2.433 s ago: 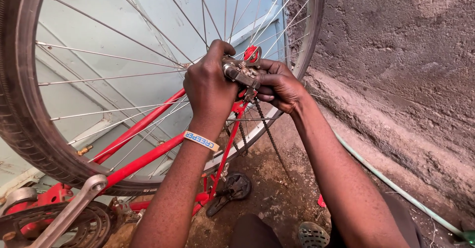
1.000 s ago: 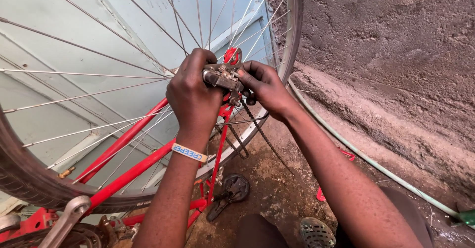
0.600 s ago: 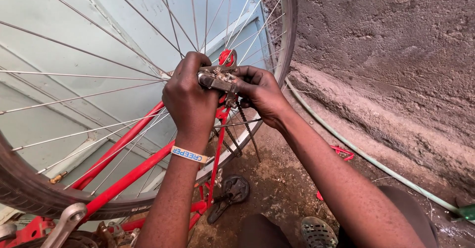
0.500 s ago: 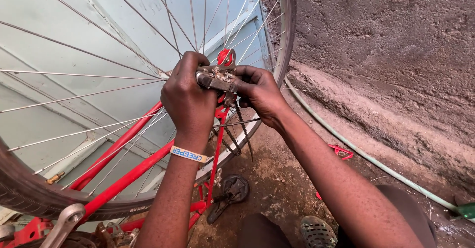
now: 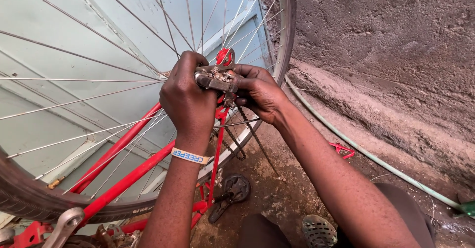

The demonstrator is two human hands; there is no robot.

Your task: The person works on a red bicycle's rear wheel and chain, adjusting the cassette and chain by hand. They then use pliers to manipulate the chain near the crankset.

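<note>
At the spoked wheel (image 5: 99, 80), hands grip a greasy metal derailleur (image 5: 215, 80).

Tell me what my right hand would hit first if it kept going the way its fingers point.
Probably the left hand: the right hand points leftward across the metal gear part both already grip. Depth is hard to judge.

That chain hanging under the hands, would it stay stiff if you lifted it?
Probably not: the chain sags in a loose curve below the hands, so it likely flops. Its metal links suggest it is heavy for its size. It looks dark, perhaps greasy and slippery.
</note>
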